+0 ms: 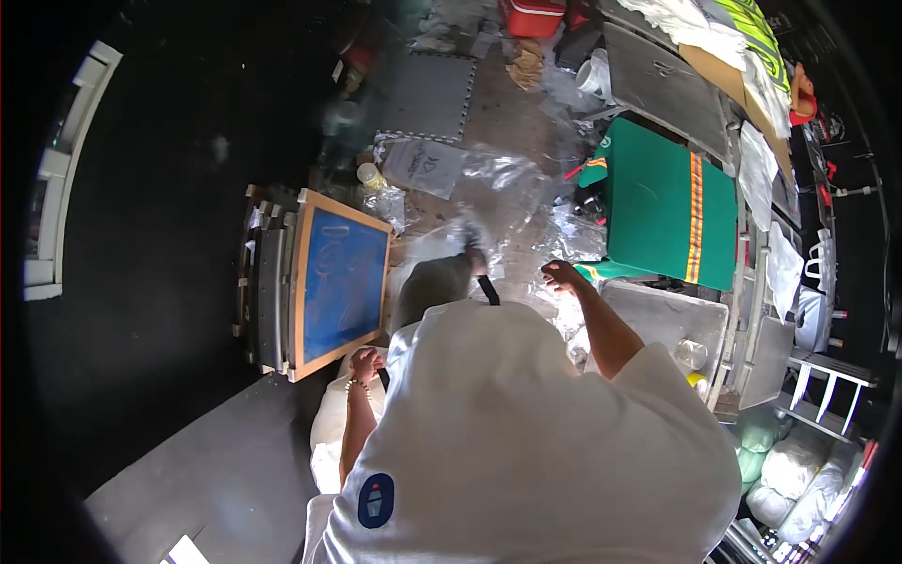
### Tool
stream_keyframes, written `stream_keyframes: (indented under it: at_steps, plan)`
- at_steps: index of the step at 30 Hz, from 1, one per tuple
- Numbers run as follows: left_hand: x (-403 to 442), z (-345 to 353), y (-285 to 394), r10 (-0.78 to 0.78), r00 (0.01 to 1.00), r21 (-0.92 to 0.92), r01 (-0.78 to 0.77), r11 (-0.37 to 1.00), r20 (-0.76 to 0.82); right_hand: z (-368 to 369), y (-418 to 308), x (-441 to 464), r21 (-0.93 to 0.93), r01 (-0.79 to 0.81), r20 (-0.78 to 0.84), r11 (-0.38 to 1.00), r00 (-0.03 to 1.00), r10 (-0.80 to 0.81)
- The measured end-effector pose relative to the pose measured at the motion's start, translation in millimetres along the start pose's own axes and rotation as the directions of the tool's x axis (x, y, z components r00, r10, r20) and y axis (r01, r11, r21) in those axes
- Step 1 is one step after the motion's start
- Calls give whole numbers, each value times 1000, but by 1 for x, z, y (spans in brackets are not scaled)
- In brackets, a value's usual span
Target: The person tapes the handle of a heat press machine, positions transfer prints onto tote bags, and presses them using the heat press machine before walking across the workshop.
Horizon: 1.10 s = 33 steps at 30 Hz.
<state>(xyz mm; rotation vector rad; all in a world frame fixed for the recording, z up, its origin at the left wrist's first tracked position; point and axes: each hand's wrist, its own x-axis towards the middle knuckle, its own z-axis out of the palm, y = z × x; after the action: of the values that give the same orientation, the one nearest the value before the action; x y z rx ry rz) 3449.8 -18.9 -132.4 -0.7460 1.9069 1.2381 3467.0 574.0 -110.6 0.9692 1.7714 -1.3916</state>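
My left hand (367, 363), with a beaded bracelet at the wrist, hangs low by my left side with its fingers curled in. A small dark strip shows next to it; what the fingers hold, if anything, is hidden. Beside this hand leans a wood-framed blue panel (344, 282) with faint markings, in front of several stacked frames (268, 282). Out in front on the right, my right hand (561, 274) has loosely bent fingers, slightly apart, with nothing visible in them. It is near the lower corner of a green cloth (658, 202) with an orange checked stripe; I see no grip on the cloth.
Clear plastic sheeting (503, 174) and a flattened printed sheet (423, 167) lie on the floor ahead. Grey foam matting (427, 94) is farther on. Grey tables (667, 89) line the right side, with a stepladder (827, 390) behind. A red box (532, 17) stands far ahead.
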Motion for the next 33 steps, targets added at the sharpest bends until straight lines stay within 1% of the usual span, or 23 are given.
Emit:
stream_keyframes:
  at_steps: [2,4,6,7,9,10,12,13,14,15,17,20,21,22,23,24,26,28,29,30,31,32,33]
  plan:
    - [9,-5,2,-20,1000,-5,20,1000,-3,-1,-10,9,60,26,-5,998,1000,-26]
    - [19,-13,-5,-49,999,-3,49,999,5,6,-21,2,79,58,-61,995,997,-54]
    - [34,-17,-12,-211,967,22,210,977,140,7,-25,-12,95,52,-72,994,996,-45]
    - [43,-18,-18,-211,957,28,209,977,201,9,-24,-19,87,44,-60,995,997,-38]
    - [19,-7,13,-124,985,313,81,946,122,12,-22,-29,64,-7,-45,998,999,10]
    - [23,-5,21,-62,989,376,6,927,136,10,-20,-27,73,-14,-43,997,999,17]
    - [36,-3,31,124,974,452,-199,870,190,8,3,-20,-34,-40,-96,999,995,37]
    - [46,-2,37,218,951,476,-300,826,221,9,19,-13,-33,20,-92,999,996,-23]
    - [55,-1,44,294,924,491,-380,784,246,11,18,-15,27,-13,-104,1000,994,15]
    - [67,0,54,367,893,489,-449,748,260,15,15,-17,25,-59,-90,998,994,61]
    - [95,-4,76,443,857,475,-516,713,265,18,5,-4,-7,-134,-63,991,989,133]
    - [174,-31,60,353,898,553,-441,707,265,28,-13,18,73,-226,-49,971,972,230]
    - [143,-40,108,477,808,592,-582,558,346,29,-34,20,57,-260,-48,964,964,263]
    - [125,-45,146,462,815,594,-575,563,350,32,-43,29,58,-276,-41,960,960,278]
    - [116,-49,178,187,959,415,-263,871,213,32,-52,46,115,-275,6,955,961,276]
    - [115,-49,208,-137,979,158,113,981,152,29,-65,63,173,-266,44,948,964,263]
    - [131,-57,239,-102,985,151,81,985,142,22,-130,59,186,-123,-64,975,988,137]
    - [174,-66,251,-123,914,154,67,986,387,15,-182,59,261,8,-139,965,990,30]
    - [181,-63,273,-87,878,216,-19,976,471,13,-212,49,294,54,-173,954,985,-3]
    - [172,-51,303,9,911,227,-112,968,413,11,-236,40,322,106,-212,941,977,-37]
    - [212,-47,294,160,835,146,-274,951,526,9,-244,40,338,140,-224,931,972,-65]
    - [252,-43,283,304,724,44,-418,907,619,8,-247,41,342,146,-240,928,969,-64]
    - [248,-31,308,304,716,42,-421,906,629,8,-243,42,333,146,-243,932,968,-65]
